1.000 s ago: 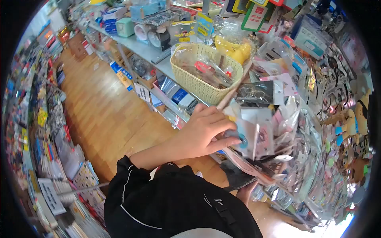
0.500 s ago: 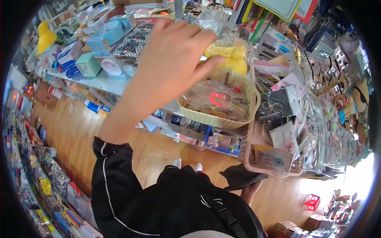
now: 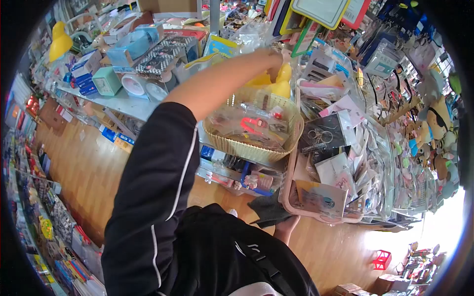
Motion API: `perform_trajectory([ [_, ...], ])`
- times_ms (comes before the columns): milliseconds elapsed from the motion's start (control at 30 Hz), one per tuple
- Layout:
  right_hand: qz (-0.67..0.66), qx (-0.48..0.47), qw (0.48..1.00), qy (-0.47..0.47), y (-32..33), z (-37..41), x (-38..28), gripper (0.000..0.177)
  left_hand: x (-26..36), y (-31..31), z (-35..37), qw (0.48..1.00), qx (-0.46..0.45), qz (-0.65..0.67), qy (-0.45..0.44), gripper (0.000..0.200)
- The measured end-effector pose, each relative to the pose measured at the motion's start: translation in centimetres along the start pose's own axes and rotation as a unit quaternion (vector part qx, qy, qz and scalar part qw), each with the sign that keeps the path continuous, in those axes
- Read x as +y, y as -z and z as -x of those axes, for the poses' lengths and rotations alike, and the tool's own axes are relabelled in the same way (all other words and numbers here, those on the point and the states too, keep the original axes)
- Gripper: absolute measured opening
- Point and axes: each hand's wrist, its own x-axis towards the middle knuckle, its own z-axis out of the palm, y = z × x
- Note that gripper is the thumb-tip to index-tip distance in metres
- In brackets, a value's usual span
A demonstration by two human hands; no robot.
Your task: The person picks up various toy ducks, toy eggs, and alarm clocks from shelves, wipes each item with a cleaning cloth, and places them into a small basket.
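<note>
My left hand (image 3: 274, 60) reaches over the shelf, right at a yellow duck-like figure (image 3: 280, 85) behind the cream basket. Its fingers point down and are mostly hidden and blurred. In the cream woven basket (image 3: 249, 150) lie plastic-wrapped items, among them a red watch-like piece (image 3: 253, 125). Low by my body, my right hand (image 3: 287, 228) is closed on a dark grey cloth (image 3: 269, 209), which spreads out to the left of it.
A pink basket (image 3: 316, 213) full of bagged trinkets stands right of the cream one. Mint and white clocks (image 3: 106, 81) and boxes sit on the left of the shelf. Boards (image 3: 321, 12) hang overhead. A red stool (image 3: 381, 260) stands on the wooden floor.
My left hand has moved forward and down from above the cream basket to the yellow figure behind it. The view has shifted slightly to the right. My right hand still holds the cloth.
</note>
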Motion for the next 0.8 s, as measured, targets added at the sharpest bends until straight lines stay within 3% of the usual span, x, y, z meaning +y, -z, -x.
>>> perform_trajectory([
  [33, -0.025, 0.023, 0.999, -0.019, 0.2, 0.1, 0.0, 0.049, -0.3, 0.0, -0.4, 0.997, -0.012, 0.046, -0.064, 0.076],
  [67, -0.061, 0.011, 0.997, -0.042, 0.8, 0.3, -0.2, 0.045, -0.5, -0.3, -0.9, 0.997, -0.009, 0.038, -0.063, 0.076],
  [133, -0.049, 0.044, 0.998, -0.017, 1.9, 0.6, -0.4, 0.044, -0.4, -1.1, 0.2, 0.990, 0.062, 0.080, -0.094, 0.099],
  [267, -0.031, 0.097, 0.995, 0.004, 5.5, 1.3, -1.6, 0.044, -1.5, -0.9, 0.7, 0.975, 0.041, 0.153, -0.155, 0.116],
  [367, -0.038, 0.079, 0.996, -0.016, 4.3, 1.0, -2.7, 0.047, -1.2, -1.5, 0.3, 0.959, 0.111, 0.132, -0.223, 0.102],
  [433, -0.055, -0.091, 0.993, -0.041, 4.5, 0.6, -3.3, 0.045, -0.4, 0.0, 2.4, 0.964, 0.097, 0.104, -0.224, 0.098],
  [500, -0.068, -0.080, 0.994, -0.044, 3.8, 0.6, -3.3, 0.045, 0.2, 0.6, 3.7, 0.968, 0.083, 0.076, -0.223, 0.093],
  [567, -0.081, -0.069, 0.993, -0.044, 3.7, 0.6, -2.9, 0.045, 0.5, 0.8, 4.2, 0.965, 0.131, 0.036, -0.223, 0.076],
  [633, -0.018, 0.029, 0.999, -0.034, 4.1, 0.5, -2.4, 0.050, 0.6, 1.1, 4.7, 0.963, 0.154, -0.004, -0.222, 0.072],
  [667, -0.018, 0.028, 0.999, -0.032, 4.1, 0.4, -2.1, 0.050, 0.9, 1.4, 5.2, 0.959, 0.175, -0.041, -0.219, 0.069],
  [800, -0.045, 0.055, 0.997, -0.027, 4.0, 0.1, -1.0, 0.045, 1.2, 1.4, 5.5, 0.963, 0.172, -0.044, -0.201, 0.070],
])
